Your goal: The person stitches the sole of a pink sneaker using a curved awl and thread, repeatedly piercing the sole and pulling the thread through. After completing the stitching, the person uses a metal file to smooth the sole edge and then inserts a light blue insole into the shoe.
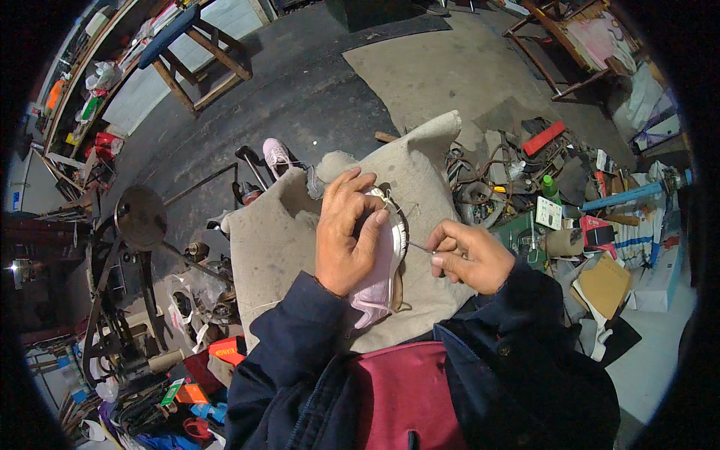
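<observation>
A pale pink sneaker (369,289) with a white sole lies on its side on a stained beige canvas cloth (274,266) over my lap. My left hand (347,232) is closed round the upper part of the shoe, with the fingers curled over it. My right hand (469,256) pinches a thin metal tool (418,245), like an awl, whose far end meets the stitched sole edge; whether the tip is inside the sole I cannot tell. Some light thread lies by the shoe's top. A second pink sneaker (277,156) stands on the floor beyond the cloth.
A machine with a round plate (140,216) stands at left, near shelves (75,90) of supplies. A blue-topped stool (169,41) and a wooden chair (566,45) are at the back. Tools, scraps, a green bottle (550,189) and a blue bar (622,196) clutter the right. Bags lie lower left.
</observation>
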Demonstrator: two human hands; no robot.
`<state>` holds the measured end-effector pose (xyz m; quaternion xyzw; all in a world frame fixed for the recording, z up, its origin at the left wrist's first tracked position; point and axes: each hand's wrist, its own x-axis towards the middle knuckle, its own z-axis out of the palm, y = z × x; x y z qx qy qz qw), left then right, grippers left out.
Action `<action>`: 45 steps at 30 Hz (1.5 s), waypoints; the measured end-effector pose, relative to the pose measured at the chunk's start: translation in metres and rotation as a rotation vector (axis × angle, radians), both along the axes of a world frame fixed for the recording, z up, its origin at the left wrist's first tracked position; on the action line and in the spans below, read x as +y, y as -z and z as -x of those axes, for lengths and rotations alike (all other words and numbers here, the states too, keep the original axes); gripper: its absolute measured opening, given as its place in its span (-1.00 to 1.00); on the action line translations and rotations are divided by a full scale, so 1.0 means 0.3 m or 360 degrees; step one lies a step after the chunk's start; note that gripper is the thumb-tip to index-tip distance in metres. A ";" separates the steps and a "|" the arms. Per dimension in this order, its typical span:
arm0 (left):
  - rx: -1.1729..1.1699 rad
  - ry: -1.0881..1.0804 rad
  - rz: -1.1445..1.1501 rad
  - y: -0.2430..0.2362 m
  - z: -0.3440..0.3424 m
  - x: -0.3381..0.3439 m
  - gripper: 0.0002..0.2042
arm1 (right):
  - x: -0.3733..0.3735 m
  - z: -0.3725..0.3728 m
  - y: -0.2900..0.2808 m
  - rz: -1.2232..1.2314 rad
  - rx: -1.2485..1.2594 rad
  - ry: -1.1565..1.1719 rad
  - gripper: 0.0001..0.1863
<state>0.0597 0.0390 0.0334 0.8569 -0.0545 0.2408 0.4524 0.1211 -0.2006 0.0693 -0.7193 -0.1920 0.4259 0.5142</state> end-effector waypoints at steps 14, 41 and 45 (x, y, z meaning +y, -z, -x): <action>0.0006 0.0028 0.0044 0.008 -0.007 0.001 -0.89 | 0.083 0.031 0.085 -0.0165 -0.0053 0.0409 -0.82; 0.0011 -0.0060 0.0137 0.013 -0.016 0.004 -0.90 | 0.110 0.019 0.114 -0.0482 -0.1186 0.0634 -0.87; 0.0024 -0.0058 0.0191 0.014 -0.024 -0.001 -0.90 | 0.167 0.008 0.118 -0.0878 -0.0813 0.0470 -0.87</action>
